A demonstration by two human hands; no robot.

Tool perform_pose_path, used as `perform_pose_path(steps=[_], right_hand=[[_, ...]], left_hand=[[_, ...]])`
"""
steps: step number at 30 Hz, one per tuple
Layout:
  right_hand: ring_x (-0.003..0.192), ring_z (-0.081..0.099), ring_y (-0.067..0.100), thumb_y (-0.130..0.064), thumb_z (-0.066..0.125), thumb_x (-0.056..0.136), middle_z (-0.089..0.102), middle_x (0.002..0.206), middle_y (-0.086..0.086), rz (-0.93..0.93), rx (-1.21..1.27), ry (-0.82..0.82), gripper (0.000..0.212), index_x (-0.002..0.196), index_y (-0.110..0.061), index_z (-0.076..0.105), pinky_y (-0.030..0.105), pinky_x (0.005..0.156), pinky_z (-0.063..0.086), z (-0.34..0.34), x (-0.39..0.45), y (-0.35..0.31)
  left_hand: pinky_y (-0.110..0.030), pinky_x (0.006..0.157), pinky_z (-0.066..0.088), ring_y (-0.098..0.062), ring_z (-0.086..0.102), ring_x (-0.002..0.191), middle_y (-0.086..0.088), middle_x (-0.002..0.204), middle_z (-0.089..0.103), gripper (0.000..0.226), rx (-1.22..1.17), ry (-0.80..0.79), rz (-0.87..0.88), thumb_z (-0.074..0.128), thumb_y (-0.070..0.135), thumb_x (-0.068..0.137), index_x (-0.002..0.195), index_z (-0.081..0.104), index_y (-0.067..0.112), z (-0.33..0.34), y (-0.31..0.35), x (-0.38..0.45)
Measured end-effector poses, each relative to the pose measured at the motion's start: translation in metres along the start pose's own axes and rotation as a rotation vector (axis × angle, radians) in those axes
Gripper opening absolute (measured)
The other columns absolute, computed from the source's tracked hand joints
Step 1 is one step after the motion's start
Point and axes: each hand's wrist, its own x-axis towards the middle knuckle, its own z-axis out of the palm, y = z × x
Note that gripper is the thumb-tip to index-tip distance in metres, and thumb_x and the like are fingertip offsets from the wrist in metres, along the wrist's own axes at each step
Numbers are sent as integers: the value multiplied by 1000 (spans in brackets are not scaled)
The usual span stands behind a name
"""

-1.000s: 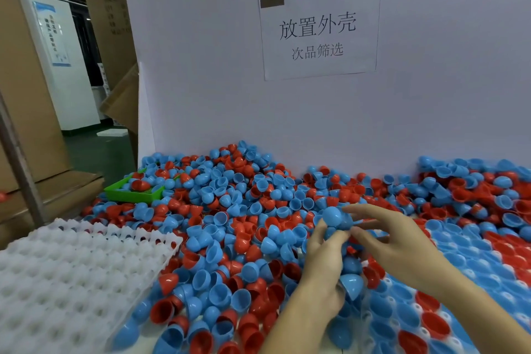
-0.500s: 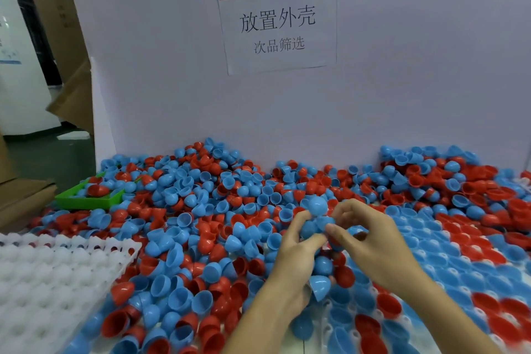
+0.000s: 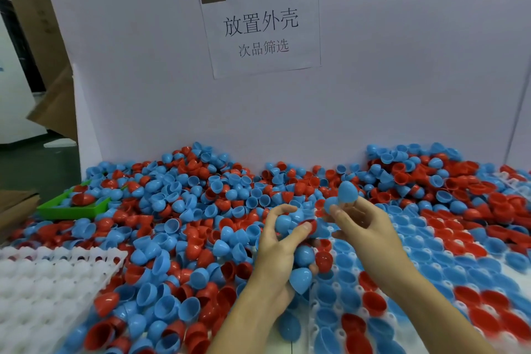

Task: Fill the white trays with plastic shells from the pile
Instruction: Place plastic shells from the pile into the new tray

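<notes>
**Both hands hold blue shells over the part-filled tray**

Left hand (image 3: 283,241) sits at centre, fingers curled round a handful of shells: several blue ones and at least one red, bunched from fingertips down to palm. Grip closed tight on the bunch; one blue shell (image 3: 300,279) pokes out below the heel of the hand, pointed end down.

Right hand (image 3: 365,224) is just beside it, to the right and slightly higher. Thumb and fingers pinch a blue shell (image 3: 347,192) that stands above the fingertips, rounded side toward the camera. Second blue piece sits just left of it at the thumb; whether joined or separate, cannot tell.

Under and right of both hands lies a white tray (image 3: 316,304) with most pockets taken by blue and red shells, open side up. A second white tray (image 3: 43,290) lies lower left, pockets bare where visible.

The pile (image 3: 184,210) of loose blue and red shells covers the worktop between and behind the trays, up to the white back wall. Green bin (image 3: 71,210) at the pile's left edge has a few shells in it. Paper sign (image 3: 260,26) with printed characters hangs on the wall above.
</notes>
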Motion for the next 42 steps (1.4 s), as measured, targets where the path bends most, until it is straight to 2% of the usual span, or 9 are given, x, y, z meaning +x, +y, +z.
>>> perform_pose_path(steps=[8, 12, 15, 19, 21, 23, 28, 36, 42], right_hand=[[68, 55, 11, -13, 71, 90, 65, 77, -7, -174, -499, -61, 16, 87, -28, 74, 20, 63, 45, 0, -2, 11], [62, 64, 9, -4, 59, 93, 72, 75, -15, -108, -465, -105, 29, 93, -27, 77, 17, 55, 48, 1, -3, 11], [61, 64, 20, -10, 52, 96, 74, 81, 0, -34, -393, -139, 40, 80, -38, 75, 23, 57, 48, -1, -3, 8], [72, 64, -7, -13, 52, 97, 73, 98, -16, 44, -319, -193, 42, 82, -47, 72, 17, 68, 52, -4, -5, 3], [85, 69, 0, -14, 56, 97, 73, 111, -7, 89, -318, -211, 33, 92, -44, 70, 29, 80, 59, -4, -6, 2], [93, 71, 26, -15, 61, 95, 73, 110, 8, 126, -325, -222, 26, 99, -39, 70, 48, 85, 58, -6, -6, 3], [81, 74, 10, -11, 76, 87, 78, 90, -5, 156, -293, -197, 20, 105, -17, 76, 25, 77, 60, -4, -4, 8], [59, 66, 7, -5, 75, 86, 77, 77, -6, 125, -335, -83, 15, 96, -16, 80, 20, 59, 55, -12, -3, -4], [65, 72, 7, -6, 72, 88, 74, 69, -6, 81, -701, -169, 19, 80, -23, 76, 15, 57, 55, -54, -7, -34]], left_hand=[[-32, 51, 50, -29, 63, 74, -17, 98, 72, 21, 45, 93, 46, 73, 13, 89, 101, 61, 27, -3, -6, 4], [-30, 48, 51, -27, 66, 67, -17, 93, 72, 21, 65, 114, 70, 72, 11, 91, 97, 62, 28, -3, -6, 3], [-31, 50, 53, -27, 71, 70, -15, 95, 73, 21, 89, 119, 95, 73, 11, 90, 95, 64, 30, -4, -6, 2], [-31, 51, 53, -28, 71, 73, -16, 99, 73, 21, 111, 139, 108, 74, 12, 90, 96, 63, 30, -4, -6, 3], [-31, 50, 52, -26, 70, 70, -15, 96, 73, 20, 106, 146, 103, 74, 13, 90, 96, 63, 29, -5, -6, 3], [-30, 48, 51, -24, 68, 65, -14, 93, 72, 20, 95, 136, 98, 72, 12, 91, 96, 62, 28, -5, -5, 3], [-36, 60, 55, -30, 72, 80, -13, 101, 74, 20, 162, 132, 133, 72, 15, 92, 96, 62, 32, -5, -9, 4], [-36, 55, 58, -31, 73, 76, -13, 93, 75, 22, 88, 145, 99, 74, 11, 89, 94, 64, 30, -4, -10, 5], [-34, 54, 54, -27, 70, 76, -15, 97, 73, 23, 78, 129, 85, 76, 12, 87, 92, 64, 31, -4, -10, 7]])
